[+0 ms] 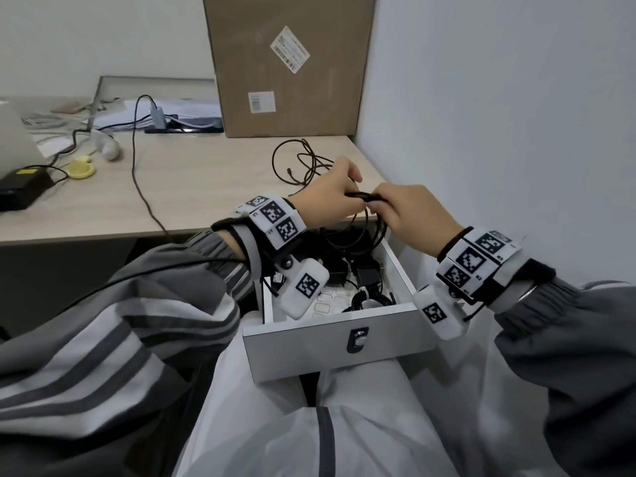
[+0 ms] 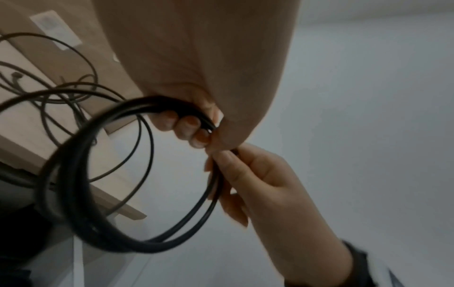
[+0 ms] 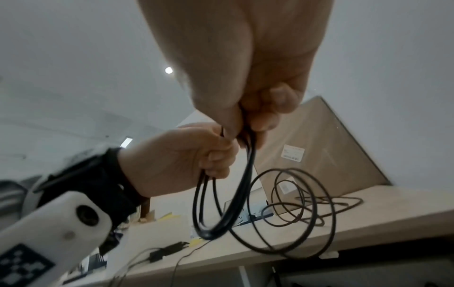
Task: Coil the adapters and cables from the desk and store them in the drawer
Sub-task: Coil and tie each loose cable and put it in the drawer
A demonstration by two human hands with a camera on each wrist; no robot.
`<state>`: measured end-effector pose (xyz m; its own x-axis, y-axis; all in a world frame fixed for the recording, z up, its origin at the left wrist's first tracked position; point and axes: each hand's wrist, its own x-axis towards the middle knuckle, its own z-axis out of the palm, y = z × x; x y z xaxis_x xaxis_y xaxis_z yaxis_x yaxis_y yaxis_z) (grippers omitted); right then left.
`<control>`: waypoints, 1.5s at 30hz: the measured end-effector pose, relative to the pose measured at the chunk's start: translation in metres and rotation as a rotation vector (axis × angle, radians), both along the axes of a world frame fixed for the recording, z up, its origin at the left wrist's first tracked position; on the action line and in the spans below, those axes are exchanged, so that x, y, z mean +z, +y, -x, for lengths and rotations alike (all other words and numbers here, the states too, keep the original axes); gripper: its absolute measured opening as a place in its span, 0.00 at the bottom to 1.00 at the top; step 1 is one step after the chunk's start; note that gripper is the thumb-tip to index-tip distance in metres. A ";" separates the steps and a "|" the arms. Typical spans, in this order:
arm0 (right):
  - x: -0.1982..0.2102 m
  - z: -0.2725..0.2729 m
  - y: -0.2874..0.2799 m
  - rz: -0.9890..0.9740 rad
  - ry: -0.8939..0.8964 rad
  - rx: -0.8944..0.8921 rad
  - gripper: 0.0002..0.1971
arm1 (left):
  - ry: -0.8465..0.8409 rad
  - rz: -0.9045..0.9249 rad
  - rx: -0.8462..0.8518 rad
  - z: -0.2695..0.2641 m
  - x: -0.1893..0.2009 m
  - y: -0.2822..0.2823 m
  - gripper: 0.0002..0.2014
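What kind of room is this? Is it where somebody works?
Probably an office. There's a desk with papers and a cardboard box, and an open drawer holding chargers.

No words or numbers can be made out. The box (image 1: 289,63) at upper centre carries two white labels (image 1: 290,49) with barcodes, print too small to read. The wrist bands (image 1: 275,215) at centre wear black-and-white square code markers, patterns only, no letters
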<state>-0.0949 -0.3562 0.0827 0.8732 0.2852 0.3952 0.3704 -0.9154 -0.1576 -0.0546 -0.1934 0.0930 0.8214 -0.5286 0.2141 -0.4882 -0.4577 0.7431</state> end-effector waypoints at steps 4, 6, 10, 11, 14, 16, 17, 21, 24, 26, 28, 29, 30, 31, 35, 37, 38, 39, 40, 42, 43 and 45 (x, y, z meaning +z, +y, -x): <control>-0.004 -0.009 -0.002 -0.383 -0.089 -0.111 0.10 | 0.108 0.329 0.087 -0.019 -0.001 0.012 0.06; -0.004 -0.014 -0.002 -0.720 -0.086 -0.143 0.10 | 0.227 0.442 0.049 -0.026 -0.006 0.016 0.04; -0.016 -0.019 0.014 -1.136 0.014 -0.153 0.10 | 0.433 0.630 0.048 -0.028 -0.018 0.004 0.11; -0.022 -0.020 0.019 -1.168 0.042 -0.165 0.11 | 0.486 0.714 0.038 -0.028 -0.018 0.000 0.12; -0.037 -0.023 0.028 -1.170 0.144 -0.168 0.11 | 0.631 0.964 -0.008 -0.022 -0.009 -0.006 0.15; -0.040 -0.020 0.025 -1.171 0.221 -0.112 0.11 | 0.639 0.970 -0.019 -0.018 0.000 -0.005 0.15; -0.040 -0.017 0.022 -1.153 0.269 -0.072 0.11 | 0.624 0.935 -0.031 -0.016 0.002 -0.003 0.16; -0.027 -0.005 0.003 -0.668 0.395 -0.091 0.12 | 0.525 0.650 -0.064 -0.015 0.010 0.009 0.17; -0.008 0.001 -0.009 -0.273 0.156 -0.122 0.19 | 0.412 0.353 -0.135 -0.008 0.015 0.011 0.17; 0.008 0.005 -0.008 -0.197 0.051 0.034 0.15 | 0.341 0.146 -0.187 -0.003 0.020 0.010 0.17; 0.020 0.007 -0.005 -0.214 0.080 0.132 0.08 | 0.303 0.008 -0.230 0.001 0.024 0.008 0.17; 0.022 0.006 -0.005 -0.239 0.097 0.133 0.07 | 0.299 0.000 -0.234 0.001 0.026 0.008 0.16; 0.023 0.005 -0.005 -0.266 0.094 0.116 0.07 | 0.288 0.033 -0.229 0.001 0.026 0.008 0.16; 0.022 0.003 -0.005 -0.298 0.064 0.086 0.07 | 0.262 0.094 -0.213 0.000 0.025 0.008 0.14; 0.013 -0.007 -0.005 -0.777 -0.022 -0.056 0.09 | 0.272 0.444 -0.156 -0.009 0.013 0.011 0.09; 0.012 -0.010 -0.006 -1.170 0.023 -0.103 0.10 | 0.377 0.504 -0.155 -0.015 0.004 0.010 0.12; 0.011 -0.010 -0.005 -1.346 0.055 -0.107 0.09 | 0.417 0.495 -0.159 -0.017 0.000 0.009 0.15; 0.010 -0.010 -0.003 -1.489 0.088 -0.099 0.09 | 0.454 0.488 -0.173 -0.018 -0.004 0.007 0.19; 0.008 -0.010 -0.001 -1.603 0.119 -0.078 0.09 | 0.478 0.484 -0.189 -0.019 -0.009 0.004 0.22; 0.004 -0.009 0.007 -1.727 0.171 -0.034 0.08 | 0.466 0.458 -0.189 -0.016 -0.014 -0.005 0.20; 0.003 -0.008 0.012 -1.748 0.191 -0.020 0.08 | 0.431 0.446 -0.145 -0.014 -0.016 -0.010 0.17; 0.000 -0.006 0.023 -1.776 0.218 0.007 0.09 | 0.349 0.462 0.010 -0.012 -0.013 -0.022 0.13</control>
<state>-0.0886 -0.3333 0.0829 0.9473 -0.3072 0.0910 0.2127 0.3903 -0.8958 -0.0429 -0.2151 0.0797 0.8891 -0.4369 0.1362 -0.1755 -0.0508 0.9832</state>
